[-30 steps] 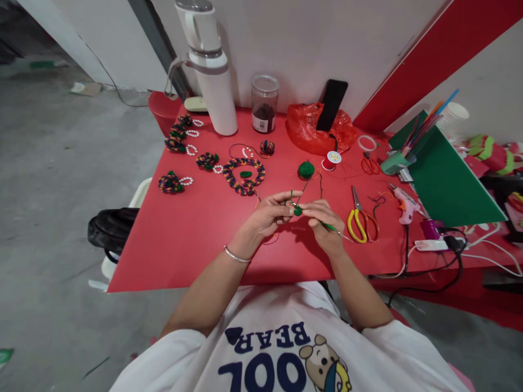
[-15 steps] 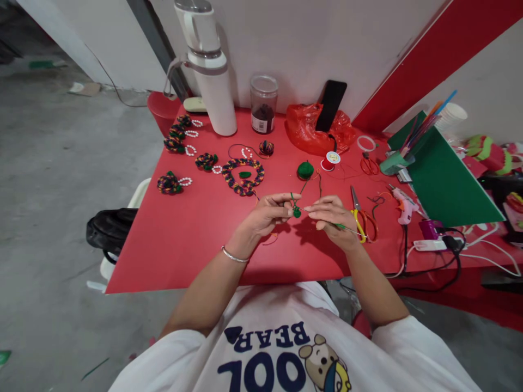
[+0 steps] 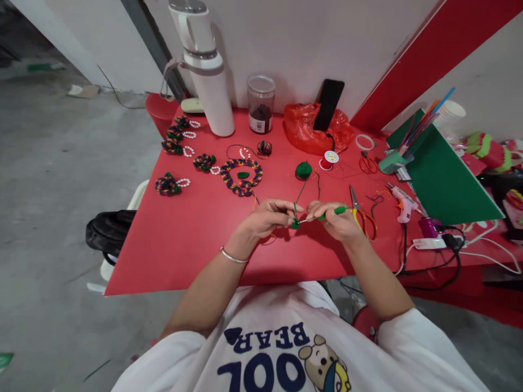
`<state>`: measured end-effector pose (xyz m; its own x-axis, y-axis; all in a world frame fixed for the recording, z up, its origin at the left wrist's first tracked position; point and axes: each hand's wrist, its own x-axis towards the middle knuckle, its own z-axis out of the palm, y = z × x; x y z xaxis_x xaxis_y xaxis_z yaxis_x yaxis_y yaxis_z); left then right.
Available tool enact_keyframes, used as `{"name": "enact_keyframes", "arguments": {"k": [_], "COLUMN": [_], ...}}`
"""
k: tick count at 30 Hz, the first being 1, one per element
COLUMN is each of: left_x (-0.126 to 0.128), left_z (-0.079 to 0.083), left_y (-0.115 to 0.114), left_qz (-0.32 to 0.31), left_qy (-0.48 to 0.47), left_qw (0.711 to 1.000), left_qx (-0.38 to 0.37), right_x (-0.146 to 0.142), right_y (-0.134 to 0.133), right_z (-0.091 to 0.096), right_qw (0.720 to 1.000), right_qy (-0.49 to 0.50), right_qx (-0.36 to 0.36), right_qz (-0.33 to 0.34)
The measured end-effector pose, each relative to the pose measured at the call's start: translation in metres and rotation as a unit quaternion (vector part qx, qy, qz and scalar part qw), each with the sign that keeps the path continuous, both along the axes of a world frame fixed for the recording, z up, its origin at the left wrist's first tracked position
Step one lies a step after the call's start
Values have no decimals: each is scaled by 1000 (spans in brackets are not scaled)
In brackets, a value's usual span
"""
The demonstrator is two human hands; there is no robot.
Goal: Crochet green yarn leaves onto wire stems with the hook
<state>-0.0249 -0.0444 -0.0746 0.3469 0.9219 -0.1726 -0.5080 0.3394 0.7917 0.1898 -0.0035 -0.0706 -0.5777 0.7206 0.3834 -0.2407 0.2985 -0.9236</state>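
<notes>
My left hand (image 3: 267, 216) pinches a small green crocheted piece (image 3: 295, 223) just above the red table (image 3: 183, 239). My right hand (image 3: 337, 220) grips a green-handled crochet hook (image 3: 333, 212) whose metal tip points left into that piece. A green strand runs from the piece up to a green yarn ball (image 3: 304, 170) lying on the table beyond my hands. Both hands are closed and nearly touch each other.
Yellow-handled scissors (image 3: 362, 218) lie right of my right hand, a pink glue gun (image 3: 402, 202) and cables beyond. Multicoloured crocheted rings with bead loops (image 3: 242, 175) sit at the left back. A white flask (image 3: 206, 71), jar (image 3: 260, 103), red bag (image 3: 312, 130), thread spool (image 3: 330, 159) and green board (image 3: 441, 177) line the back.
My right hand has turned, so the hook's green handle now shows above the fingers and lies level, its tip at the piece. The left hand has stayed in place.
</notes>
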Motion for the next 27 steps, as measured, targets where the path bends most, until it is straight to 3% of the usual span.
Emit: {"name": "enact_keyframes", "arguments": {"k": [3,7,14,20,27], "left_x": [7,14,20,15,5], "left_z": [-1,-4,-1,-4,-4], "left_y": [0,1,1,3,2], "left_qz": [94,176,250,223,143], "left_qy": [16,51,112,119,119], "left_qw": [995,982,960,965,980], "left_qx": [26,53,61,69,74], "right_x": [-22,-33,-23,-23,-4], "right_y": [-17,-32,-28,-29,-13], "right_z": [-19,-21,-7,-3,-3], "right_qw": [994,972,945,943,977], "right_qy": [41,-23,-99,-115,-52], "right_qx": [-34,62,195,193,54], "right_qz": [-99,-223,-241,-247,-198]}}
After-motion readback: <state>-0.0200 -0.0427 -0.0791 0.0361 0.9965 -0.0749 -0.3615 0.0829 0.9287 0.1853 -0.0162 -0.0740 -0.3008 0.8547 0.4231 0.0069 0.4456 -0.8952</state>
